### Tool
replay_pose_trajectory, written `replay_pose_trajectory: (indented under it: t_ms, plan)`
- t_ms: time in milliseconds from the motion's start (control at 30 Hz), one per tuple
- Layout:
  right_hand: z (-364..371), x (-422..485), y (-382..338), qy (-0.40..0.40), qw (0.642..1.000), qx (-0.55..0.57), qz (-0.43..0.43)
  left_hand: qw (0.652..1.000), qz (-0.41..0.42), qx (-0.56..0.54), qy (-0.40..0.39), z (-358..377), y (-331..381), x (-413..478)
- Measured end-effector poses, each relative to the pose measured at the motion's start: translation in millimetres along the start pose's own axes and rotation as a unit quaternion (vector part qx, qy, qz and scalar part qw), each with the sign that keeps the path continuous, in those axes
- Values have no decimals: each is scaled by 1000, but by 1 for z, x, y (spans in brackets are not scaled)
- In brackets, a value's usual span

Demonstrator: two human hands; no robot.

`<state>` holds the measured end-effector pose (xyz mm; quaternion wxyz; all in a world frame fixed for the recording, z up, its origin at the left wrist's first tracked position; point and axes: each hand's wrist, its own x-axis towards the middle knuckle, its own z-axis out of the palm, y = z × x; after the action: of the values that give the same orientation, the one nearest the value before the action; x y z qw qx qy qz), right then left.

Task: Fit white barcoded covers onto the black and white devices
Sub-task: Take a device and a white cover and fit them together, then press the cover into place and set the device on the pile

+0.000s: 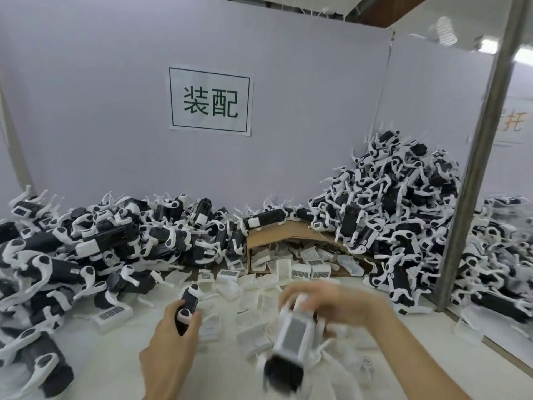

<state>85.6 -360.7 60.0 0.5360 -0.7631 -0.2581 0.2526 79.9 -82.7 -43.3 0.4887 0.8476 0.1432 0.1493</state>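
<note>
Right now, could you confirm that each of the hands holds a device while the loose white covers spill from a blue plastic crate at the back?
Not quite. The head view shows the white covers spilling from a brown cardboard box, not a blue plastic crate. The rest stands: the left hand grips a black device and the right hand grips a second device.

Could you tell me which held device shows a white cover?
The right device, in the right hand: its upturned face is white with a grey patch, though blurred. The left device, in the left hand, shows bare black.
</note>
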Motion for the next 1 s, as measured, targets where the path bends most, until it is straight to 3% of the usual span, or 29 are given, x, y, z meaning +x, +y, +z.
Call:
replay_pose_trajectory:
  t_ms: [67, 167, 233, 267, 333, 400, 633, 800, 900, 1000]
  plan:
    - [-10, -9, -45, 110, 989, -22, -100, 1000, -7, -9, 3, 0, 2, 0]
    - [-74, -17, -117, 343, 912, 16, -224, 1000, -16, -8, 6, 1, 3, 1]
    - [-110, -17, -154, 448, 860, 88, -227, 1000, -20, -10, 8, 2, 4, 1]
    - [-123, -13, -164, 460, 858, 111, -199, 1000, -23, -15, 11, 2, 4, 1]
    - [-128, -1, -166, 465, 870, 55, -152, 999, -34, -32, 16, 3, 5, 2]
    - [-108, 15, -149, 458, 875, 3, -156, 998, -44, -43, 13, 4, 4, 2]
    - [-2, 56, -5, 399, 913, -1, -88, 995, -56, -83, 11, 5, 2, 5]
    - [27, 76, 55, 370, 928, -26, -15, 998, -55, -22, 11, 7, -5, 8]
    - [35, 81, 73, 353, 928, -110, 40, 999, -32, -24, 18, 8, -10, 11]
    - [44, 84, 83, 281, 910, -281, 117, 991, -29, -131, -4, 8, -10, 11]
